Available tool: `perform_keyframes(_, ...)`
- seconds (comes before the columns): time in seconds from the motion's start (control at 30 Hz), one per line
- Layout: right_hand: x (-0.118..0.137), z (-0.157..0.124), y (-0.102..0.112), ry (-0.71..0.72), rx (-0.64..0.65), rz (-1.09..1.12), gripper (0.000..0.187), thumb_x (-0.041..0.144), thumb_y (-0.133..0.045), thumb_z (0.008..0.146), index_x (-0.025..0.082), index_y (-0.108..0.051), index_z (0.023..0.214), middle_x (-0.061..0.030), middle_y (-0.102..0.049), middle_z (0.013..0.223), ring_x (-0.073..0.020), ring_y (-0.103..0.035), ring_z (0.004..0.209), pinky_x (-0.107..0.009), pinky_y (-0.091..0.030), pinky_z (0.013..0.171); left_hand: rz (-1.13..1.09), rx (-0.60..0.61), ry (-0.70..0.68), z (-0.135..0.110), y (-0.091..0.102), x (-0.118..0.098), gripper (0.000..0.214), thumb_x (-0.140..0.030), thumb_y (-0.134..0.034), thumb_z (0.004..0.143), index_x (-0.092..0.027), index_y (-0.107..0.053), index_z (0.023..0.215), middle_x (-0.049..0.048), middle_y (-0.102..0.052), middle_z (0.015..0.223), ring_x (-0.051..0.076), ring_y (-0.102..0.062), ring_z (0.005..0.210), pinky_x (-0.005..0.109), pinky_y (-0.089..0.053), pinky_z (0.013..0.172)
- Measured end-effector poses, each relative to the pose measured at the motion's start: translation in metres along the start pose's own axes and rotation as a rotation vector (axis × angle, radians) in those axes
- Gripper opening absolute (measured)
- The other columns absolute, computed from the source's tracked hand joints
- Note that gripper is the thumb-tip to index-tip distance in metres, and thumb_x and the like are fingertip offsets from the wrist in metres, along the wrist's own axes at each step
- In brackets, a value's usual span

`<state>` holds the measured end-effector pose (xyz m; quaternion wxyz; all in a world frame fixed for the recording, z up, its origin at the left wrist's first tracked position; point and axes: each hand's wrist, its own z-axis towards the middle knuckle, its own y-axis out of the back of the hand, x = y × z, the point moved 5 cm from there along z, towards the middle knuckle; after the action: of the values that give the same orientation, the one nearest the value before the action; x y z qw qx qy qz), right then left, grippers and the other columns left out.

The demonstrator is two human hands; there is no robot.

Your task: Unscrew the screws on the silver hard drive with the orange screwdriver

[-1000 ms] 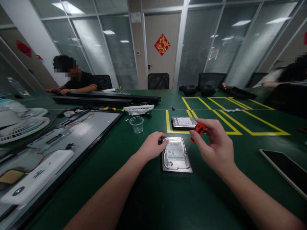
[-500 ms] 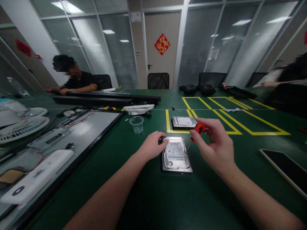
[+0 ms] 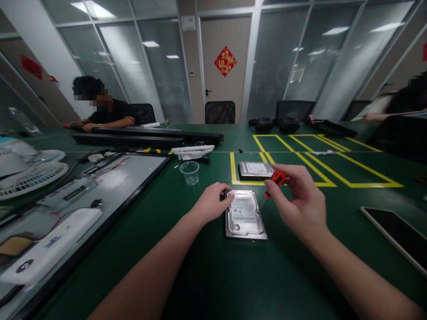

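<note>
A silver hard drive (image 3: 245, 215) lies flat on the green table in front of me. My left hand (image 3: 211, 203) is curled, its fingers pressing the drive's far left corner. My right hand (image 3: 300, 200) is closed around an orange-handled screwdriver (image 3: 276, 179), held upright with its thin shaft reaching down to the drive's right edge. A second hard drive (image 3: 256, 170) lies just beyond, inside a yellow taped rectangle.
A clear plastic cup (image 3: 190, 172) stands left of the drives. A large black-framed panel (image 3: 100, 186) with loose parts and white fan guards (image 3: 30, 171) fills the left. A tablet (image 3: 396, 235) lies at right. One person sits at the far left, another at the far right.
</note>
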<state>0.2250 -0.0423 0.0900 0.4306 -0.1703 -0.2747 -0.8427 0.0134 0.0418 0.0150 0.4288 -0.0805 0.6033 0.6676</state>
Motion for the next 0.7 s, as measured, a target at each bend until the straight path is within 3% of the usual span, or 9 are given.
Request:
perform_keyframes(0.23,-0.0025,-0.0039,-0.0034,-0.073,0.06,0.128,0.042,0.023,-0.061,0.099,0.032,-0.059,0.14,-0.0076,-0.069,0.13,-0.0261,-0.07,0.116,-0.051,-0.059,0.098,0.009,-0.002,-0.012,0.0005,-0.0001,-0.0002,0.028,-0.038,-0.061,0.098,-0.019,-0.074,0.115,0.0093,-0.071,0.111,0.023,-0.067,0.099,0.037,-0.054,0.087)
perform_keyframes(0.43,-0.0036,-0.0014,-0.0023,-0.023,0.019,0.032,0.045,0.025,-0.073,0.091,0.031,-0.062,0.133,-0.0074,-0.067,0.122,-0.0254,-0.068,0.107,-0.049,-0.058,0.097,0.019,-0.006,-0.012,0.0005,0.0002,-0.0017,0.028,-0.038,-0.061,0.097,-0.02,-0.074,0.114,0.0088,-0.071,0.11,0.023,-0.067,0.098,0.036,-0.054,0.087)
perform_keyframes(0.7,-0.0014,-0.0026,-0.0031,-0.037,0.056,0.063,0.046,0.021,-0.064,0.096,0.032,-0.059,0.14,-0.0078,-0.068,0.131,-0.0264,-0.069,0.112,-0.05,-0.058,0.098,0.008,-0.009,-0.011,0.0007,-0.0009,0.001,0.029,-0.039,-0.061,0.098,-0.02,-0.074,0.115,0.0085,-0.071,0.11,0.023,-0.066,0.098,0.037,-0.054,0.087)
